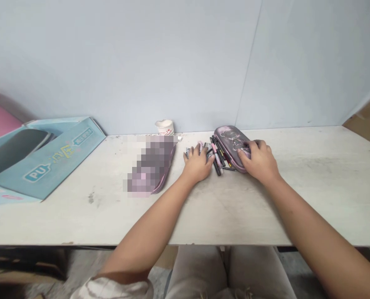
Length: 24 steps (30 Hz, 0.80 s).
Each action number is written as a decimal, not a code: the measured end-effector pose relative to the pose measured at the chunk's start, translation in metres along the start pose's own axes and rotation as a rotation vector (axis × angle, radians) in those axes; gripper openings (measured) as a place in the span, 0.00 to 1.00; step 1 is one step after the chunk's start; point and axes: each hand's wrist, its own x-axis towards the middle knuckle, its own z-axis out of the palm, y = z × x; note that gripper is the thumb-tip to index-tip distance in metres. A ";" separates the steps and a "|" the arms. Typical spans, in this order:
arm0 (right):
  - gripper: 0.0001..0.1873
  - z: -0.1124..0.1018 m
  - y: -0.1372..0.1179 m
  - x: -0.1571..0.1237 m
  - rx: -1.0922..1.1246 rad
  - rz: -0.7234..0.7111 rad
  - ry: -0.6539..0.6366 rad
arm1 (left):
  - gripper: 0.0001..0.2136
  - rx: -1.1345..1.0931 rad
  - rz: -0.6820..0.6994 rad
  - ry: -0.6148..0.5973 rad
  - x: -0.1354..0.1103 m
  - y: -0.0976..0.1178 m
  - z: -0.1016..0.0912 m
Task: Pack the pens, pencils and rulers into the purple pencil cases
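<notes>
My left hand lies palm down with its fingers spread over some small grey and pink items, whose kind I cannot make out. Just right of it is a loose pile of several pens, black and pink, partly up against a dark purple pencil case. My right hand grips that case at its near right side, thumb on the lid and fingers bent. The lid carries a shiny printed figure. To the left of my left hand rests a second purple case, mostly blurred out by pixelation.
A white paper cup stands by the wall behind the second case, with a small white block nearby. On the left, a light blue open box holds a dark case. The white table ends near my lap.
</notes>
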 end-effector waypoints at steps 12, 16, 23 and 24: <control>0.22 -0.014 -0.055 0.003 0.038 -0.149 -0.196 | 0.24 0.037 -0.009 0.130 -0.004 -0.003 -0.029; 0.19 -0.015 -0.099 0.008 0.142 -0.305 -0.288 | 0.22 0.141 -0.036 0.242 -0.009 -0.034 -0.069; 0.23 0.001 -0.183 0.001 0.268 -0.402 -0.572 | 0.29 0.040 -0.447 0.109 -0.027 -0.121 -0.105; 0.24 0.003 -0.189 -0.001 0.290 -0.385 -0.619 | 0.31 -0.035 -0.505 0.054 -0.030 -0.131 -0.107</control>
